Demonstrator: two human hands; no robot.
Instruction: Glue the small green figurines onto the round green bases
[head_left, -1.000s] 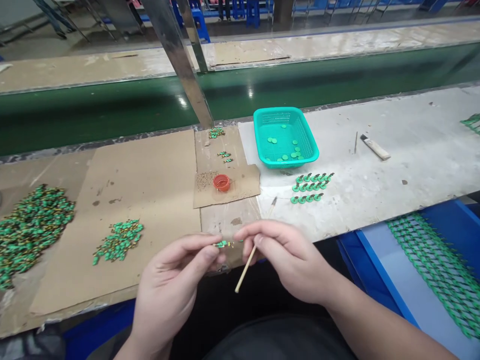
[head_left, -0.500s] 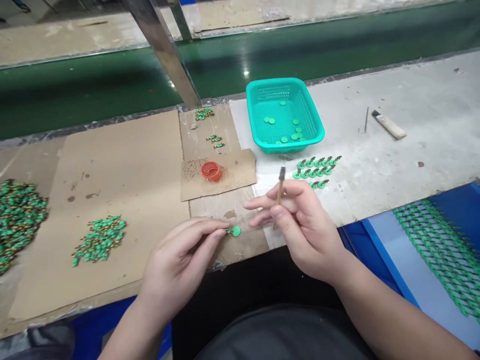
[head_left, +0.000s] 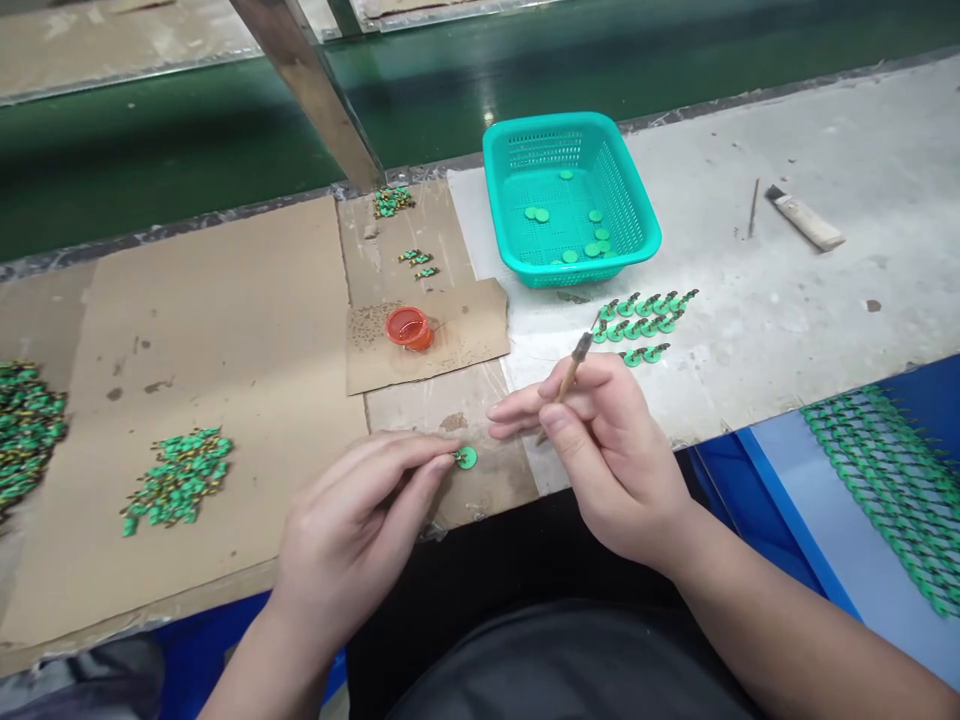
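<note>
My left hand [head_left: 360,520] pinches a small green round-headed part [head_left: 466,458] between thumb and forefinger, just above the cardboard near the bench's front edge. My right hand [head_left: 600,450] is closed round a thin wooden brush [head_left: 568,378], its dark tip pointing up and away, a few centimetres right of the part. A small orange pot [head_left: 409,327] sits on a cardboard scrap behind my hands. Rows of finished green parts [head_left: 641,314] lie on the white bench beyond my right hand.
A teal mesh basket [head_left: 626,190] holds several green discs. Piles of green parts lie on the cardboard [head_left: 176,480] and at the left edge [head_left: 22,430]. A blue tray [head_left: 885,470] with rows of parts sits lower right. A tube [head_left: 806,220] lies far right. A metal post [head_left: 307,85] stands behind.
My hands have drawn apart: the right hand turned the brush tip upward and moved right, while the left keeps the green part, now turned so its round face shows. The view tilted downward.
</note>
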